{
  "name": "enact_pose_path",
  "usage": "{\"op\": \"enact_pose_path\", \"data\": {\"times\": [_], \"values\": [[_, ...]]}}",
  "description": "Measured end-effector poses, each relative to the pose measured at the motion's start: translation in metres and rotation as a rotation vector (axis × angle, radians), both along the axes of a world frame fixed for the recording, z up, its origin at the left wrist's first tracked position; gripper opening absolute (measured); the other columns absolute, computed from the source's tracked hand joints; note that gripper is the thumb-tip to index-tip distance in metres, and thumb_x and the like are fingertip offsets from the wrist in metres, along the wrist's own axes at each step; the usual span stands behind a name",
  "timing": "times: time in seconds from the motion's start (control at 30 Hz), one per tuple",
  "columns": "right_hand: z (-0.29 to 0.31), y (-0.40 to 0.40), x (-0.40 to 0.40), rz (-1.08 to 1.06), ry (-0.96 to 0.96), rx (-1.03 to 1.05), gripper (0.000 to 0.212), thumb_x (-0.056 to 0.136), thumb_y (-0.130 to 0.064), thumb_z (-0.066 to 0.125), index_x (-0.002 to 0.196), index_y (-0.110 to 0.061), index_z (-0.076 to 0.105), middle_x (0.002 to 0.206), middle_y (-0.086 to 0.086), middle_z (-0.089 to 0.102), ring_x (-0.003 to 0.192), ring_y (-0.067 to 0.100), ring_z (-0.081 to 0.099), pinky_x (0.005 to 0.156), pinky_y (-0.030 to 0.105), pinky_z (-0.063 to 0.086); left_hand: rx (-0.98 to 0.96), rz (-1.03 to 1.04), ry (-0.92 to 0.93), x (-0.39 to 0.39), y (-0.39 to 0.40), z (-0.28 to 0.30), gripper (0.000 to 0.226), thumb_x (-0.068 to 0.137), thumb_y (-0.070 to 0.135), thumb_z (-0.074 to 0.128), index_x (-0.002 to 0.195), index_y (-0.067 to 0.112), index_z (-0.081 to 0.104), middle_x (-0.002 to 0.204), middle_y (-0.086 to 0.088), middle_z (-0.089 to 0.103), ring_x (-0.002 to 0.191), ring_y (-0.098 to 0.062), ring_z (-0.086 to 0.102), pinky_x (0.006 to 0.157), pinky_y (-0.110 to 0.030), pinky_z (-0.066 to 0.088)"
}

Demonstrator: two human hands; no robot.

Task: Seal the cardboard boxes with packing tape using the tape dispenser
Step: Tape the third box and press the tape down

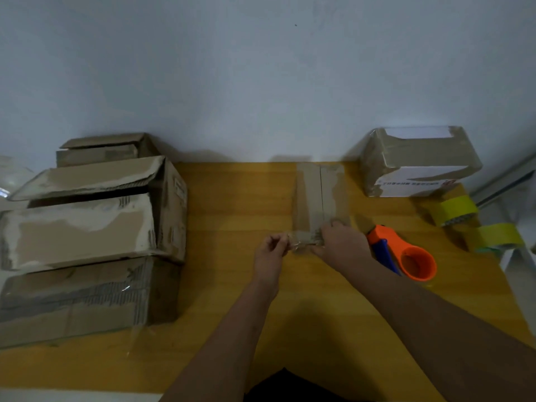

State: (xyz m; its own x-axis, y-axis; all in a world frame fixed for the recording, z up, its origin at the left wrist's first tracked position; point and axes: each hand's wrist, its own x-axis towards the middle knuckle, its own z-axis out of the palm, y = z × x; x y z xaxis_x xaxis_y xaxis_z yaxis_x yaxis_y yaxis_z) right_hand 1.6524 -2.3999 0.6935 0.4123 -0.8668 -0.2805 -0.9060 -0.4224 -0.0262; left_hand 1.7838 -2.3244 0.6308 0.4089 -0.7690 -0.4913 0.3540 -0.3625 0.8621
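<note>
Both forearms reach in from the near edge of the yellow table. Left hand pinches a strip of clear tape at the near end of a small flat box; right hand presses down on that same end, fingers bent over the edge. Orange and blue tape dispenser lies just right of the right wrist, not held. Two yellow tape rolls sit further right, near a taped parcel. Stacked worn boxes stand on the left, top flaps open.
</note>
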Motion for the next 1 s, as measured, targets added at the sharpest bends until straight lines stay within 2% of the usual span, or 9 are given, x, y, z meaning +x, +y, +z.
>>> {"op": "enact_pose_path", "data": {"times": [0.2, 0.3, 0.4, 0.57, 0.67, 0.73, 0.83, 0.93, 1.0], "values": [[0.0, -0.003, -0.001, 0.009, -0.03, 0.007, 0.049, 0.088, -0.061, 0.053, 0.113, -0.018, 0.057, 0.11, 0.003, 0.057, 0.099, 0.019, 0.059, 0.076, 0.029, 0.051, 0.107, 0.036, -0.179, -0.019, -0.019, -0.002, 0.025, 0.102, 0.03, 0.051, 0.095, 0.007, 0.058, 0.085, 0.0, 0.059, 0.077, -0.016, 0.054, 0.067, -0.026, 0.043], [0.0, -0.006, 0.0, 0.031, -0.024, 0.015, 0.048, 0.088, -0.062, 0.051, 0.111, -0.02, 0.057, 0.108, 0.002, 0.058, 0.097, 0.018, 0.061, 0.075, 0.029, 0.052, 0.151, 0.033, -0.286, -0.025, -0.031, -0.009, 0.014, 0.103, 0.029, 0.049, 0.102, 0.017, 0.055, 0.1, -0.004, 0.056, 0.084, -0.02, 0.057, 0.069, -0.031, 0.048], [-0.003, -0.006, 0.001, 0.045, -0.023, 0.006, 0.048, 0.089, -0.061, 0.05, 0.112, -0.019, 0.056, 0.11, 0.003, 0.057, 0.098, 0.018, 0.06, 0.077, 0.028, 0.05, 0.174, 0.054, -0.353, -0.025, -0.04, -0.012, 0.014, 0.103, 0.028, 0.047, 0.111, 0.017, 0.05, 0.108, -0.002, 0.046, 0.081, -0.012, 0.05, 0.06, -0.019, 0.043], [-0.006, -0.01, 0.001, 0.071, -0.008, -0.014, 0.05, 0.089, -0.063, 0.047, 0.11, -0.019, 0.055, 0.107, 0.003, 0.058, 0.096, 0.017, 0.06, 0.075, 0.026, 0.048, 0.22, -0.118, -0.38, -0.02, -0.05, -0.031, 0.027, 0.104, 0.031, 0.045, 0.117, 0.01, 0.055, 0.121, -0.008, 0.045, 0.098, -0.024, 0.056, 0.082, -0.039, 0.053], [-0.005, -0.011, 0.001, 0.082, -0.006, -0.008, 0.047, 0.09, -0.061, 0.048, 0.11, -0.019, 0.054, 0.108, 0.002, 0.058, 0.097, 0.017, 0.06, 0.075, 0.026, 0.047, 0.312, -0.277, -0.456, -0.003, -0.055, -0.037, 0.031, 0.104, 0.025, 0.044, 0.124, 0.005, 0.055, 0.13, -0.017, 0.043, 0.108, -0.033, 0.054, 0.089, -0.038, 0.05], [-0.004, -0.012, 0.001, 0.089, -0.006, -0.014, 0.045, 0.091, -0.059, 0.049, 0.109, -0.019, 0.054, 0.107, 0.002, 0.059, 0.096, 0.017, 0.06, 0.073, 0.025, 0.045, 0.282, -0.284, -0.491, 0.005, -0.051, -0.031, 0.031, 0.104, 0.026, 0.043, 0.126, 0.009, 0.057, 0.128, -0.012, 0.052, 0.109, -0.028, 0.056, 0.087, -0.036, 0.05], [-0.001, -0.015, 0.0, 0.109, -0.011, -0.032, 0.044, 0.091, -0.059, 0.049, 0.106, -0.018, 0.055, 0.105, 0.002, 0.059, 0.094, 0.017, 0.06, 0.07, 0.025, 0.042, 0.19, -0.188, -0.495, 0.008, -0.033, -0.007, 0.026, 0.102, 0.03, 0.051, 0.12, 0.018, 0.064, 0.111, 0.003, 0.067, 0.099, -0.01, 0.062, 0.082, -0.028, 0.052], [0.0, -0.014, 0.0, 0.084, -0.045, -0.005, 0.043, 0.089, -0.059, 0.052, 0.104, -0.019, 0.058, 0.103, 0.002, 0.06, 0.093, 0.017, 0.061, 0.067, 0.025, 0.039, 0.011, -0.247, -0.59, 0.008, -0.015, 0.013, 0.022, 0.094, 0.03, 0.065, 0.11, 0.017, 0.071, 0.099, 0.009, 0.071, 0.087, 0.005, 0.064, 0.074, -0.013, 0.051], [-0.002, -0.013, -0.001, 0.064, -0.058, 0.011, 0.043, 0.088, -0.059, 0.053, 0.104, -0.02, 0.058, 0.102, 0.001, 0.06, 0.093, 0.018, 0.061, 0.066, 0.025, 0.039, -0.005, -0.25, -0.626, 0.007, -0.011, 0.018, 0.02, 0.092, 0.028, 0.068, 0.108, 0.016, 0.071, 0.096, 0.01, 0.07, 0.082, 0.012, 0.062, 0.073, -0.01, 0.051]]}}
